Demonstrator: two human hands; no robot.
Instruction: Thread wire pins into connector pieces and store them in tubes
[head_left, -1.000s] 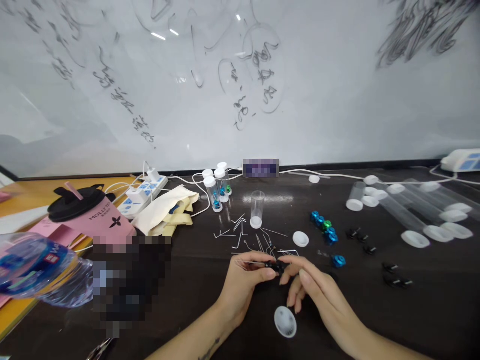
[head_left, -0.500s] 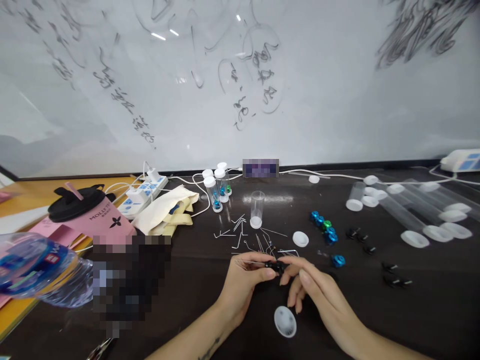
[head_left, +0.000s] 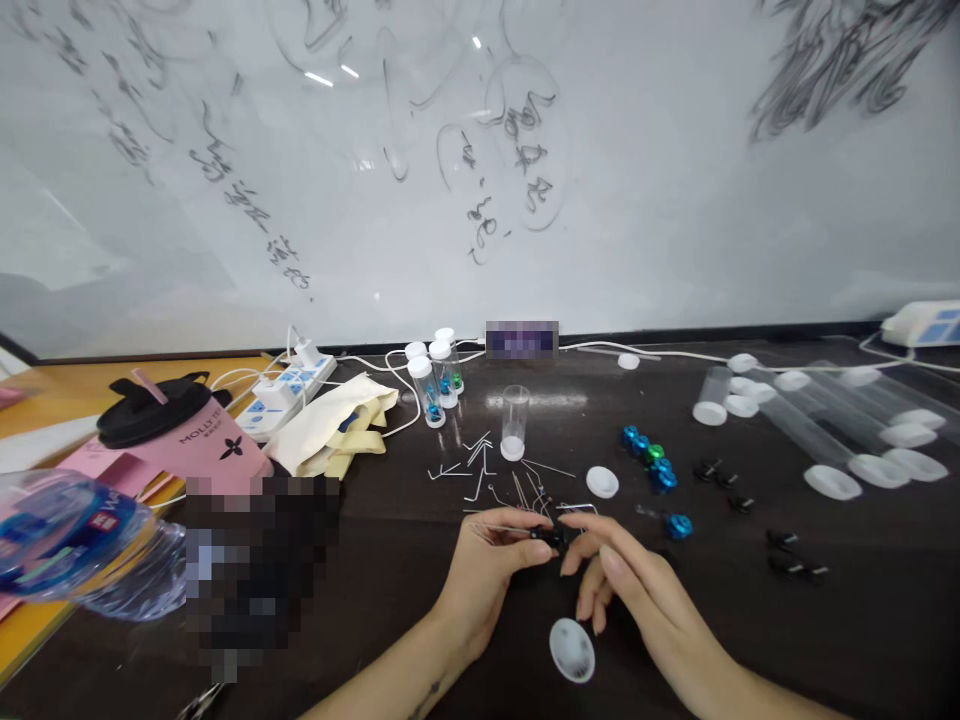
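Note:
Between the thumb and fingers of my left hand is a small black part, with thin metal wires running back along the fingers. My right hand has its curled fingertips on the right end of that same part. Its exact shape is partly covered by my fingers. Below my hands lies a round white dish with dark specks. Just beyond them are scattered thin wires, bent metal pins, a white cap and an upright clear tube with a white base.
Blue and green metallic pieces and small black parts lie to the right. Clear tubes with white caps lie farther right. Capped tubes, a cloth pouch, a power strip, a pink cup and a bottle are leftward.
My hands stay almost in place on the black part, with only slight finger movement. The whole view has shifted a little.

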